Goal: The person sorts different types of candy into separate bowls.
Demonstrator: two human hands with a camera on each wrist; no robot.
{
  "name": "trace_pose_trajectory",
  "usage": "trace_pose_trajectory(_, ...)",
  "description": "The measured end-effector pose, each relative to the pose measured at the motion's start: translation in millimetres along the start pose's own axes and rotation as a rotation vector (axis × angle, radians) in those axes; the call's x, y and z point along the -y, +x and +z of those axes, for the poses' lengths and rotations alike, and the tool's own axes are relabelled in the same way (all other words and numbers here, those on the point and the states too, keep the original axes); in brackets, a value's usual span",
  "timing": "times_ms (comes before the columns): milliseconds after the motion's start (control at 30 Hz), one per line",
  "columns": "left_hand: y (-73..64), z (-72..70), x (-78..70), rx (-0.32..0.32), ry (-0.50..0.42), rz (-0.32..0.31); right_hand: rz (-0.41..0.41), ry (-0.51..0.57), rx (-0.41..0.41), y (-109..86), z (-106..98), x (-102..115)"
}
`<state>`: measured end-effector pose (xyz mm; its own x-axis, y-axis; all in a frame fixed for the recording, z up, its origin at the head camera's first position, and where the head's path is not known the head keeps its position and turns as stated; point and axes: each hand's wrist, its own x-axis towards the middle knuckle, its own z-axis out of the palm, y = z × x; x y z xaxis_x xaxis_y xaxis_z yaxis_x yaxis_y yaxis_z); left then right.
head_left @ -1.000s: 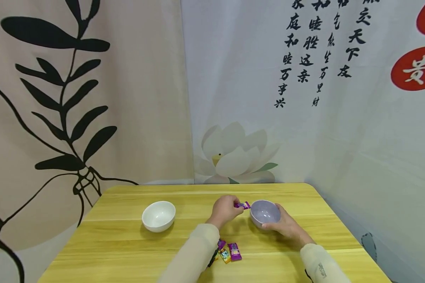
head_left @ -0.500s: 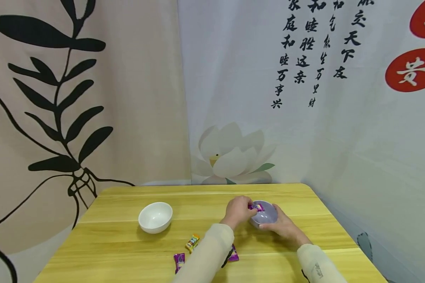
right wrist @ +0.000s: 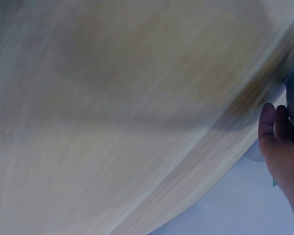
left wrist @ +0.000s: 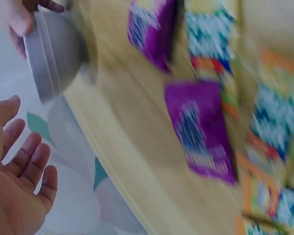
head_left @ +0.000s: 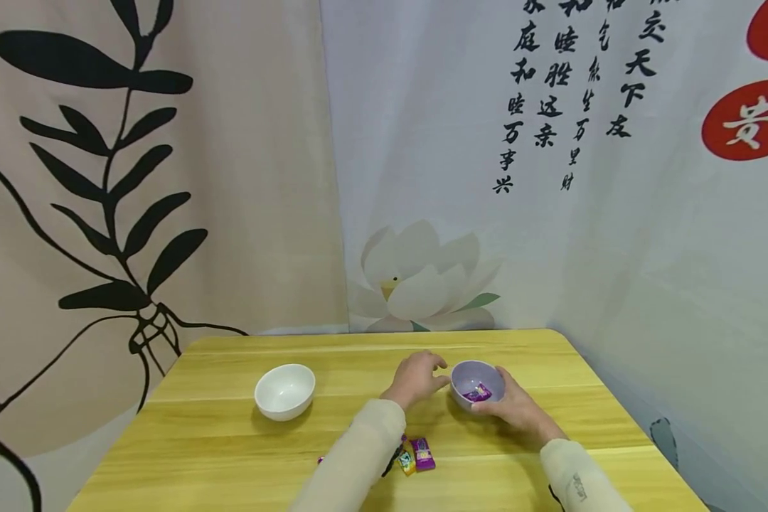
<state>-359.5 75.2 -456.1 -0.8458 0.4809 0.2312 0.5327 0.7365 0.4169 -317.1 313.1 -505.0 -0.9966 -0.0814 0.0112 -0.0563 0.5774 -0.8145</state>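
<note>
On my feeds the right hand (head_left: 518, 410) holds the purple bowl (head_left: 472, 374), fingers and thumb set round its right side; I can't tell whether its base meets the worktop (head_left: 230, 448). The left hand (head_left: 416, 380) is just left of the purple bowl, fingers spread and gripping nothing. A purple sweet (head_left: 478, 392) lies inside the purple bowl. My worry is the left sleeve (head_left: 358, 451), which crosses above the loose sweets on the near side of the purple bowl: a low drawback could scatter them. The left thumb, close to the rim, could nudge the bowl, and an uneven squeeze could tip it. I count two bowls, the other a white bowl (head_left: 284, 392) well left of the purple bowl; one sweet visible inside; outside, at least two purple packets (left wrist: 201, 129) and three yellow packets (left wrist: 213, 44), others possibly hidden.
</note>
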Motion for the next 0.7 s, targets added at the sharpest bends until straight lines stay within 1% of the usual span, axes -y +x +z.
trace_pose_trajectory(200,-10.2,-19.2,22.1,0.053,-0.034,-0.018,0.002,-0.004,-0.002,-1.0,-1.7,-0.4)
trace_pose_trajectory(267,-14.5,-23.3,29.5,0.068,-0.046,-0.022,-0.007,-0.006,0.004,-1.5,-1.6,-1.0)
trace_pose_trajectory(500,-32.5,-30.5,53.1,0.111,-0.087,0.007,0.016,0.036,0.011,-3.4,-1.0,-1.4)
trace_pose_trajectory(700,-52.2,-36.1,68.8,0.151,-0.152,0.011,0.027,0.041,0.012,-2.1,0.1,-1.7)
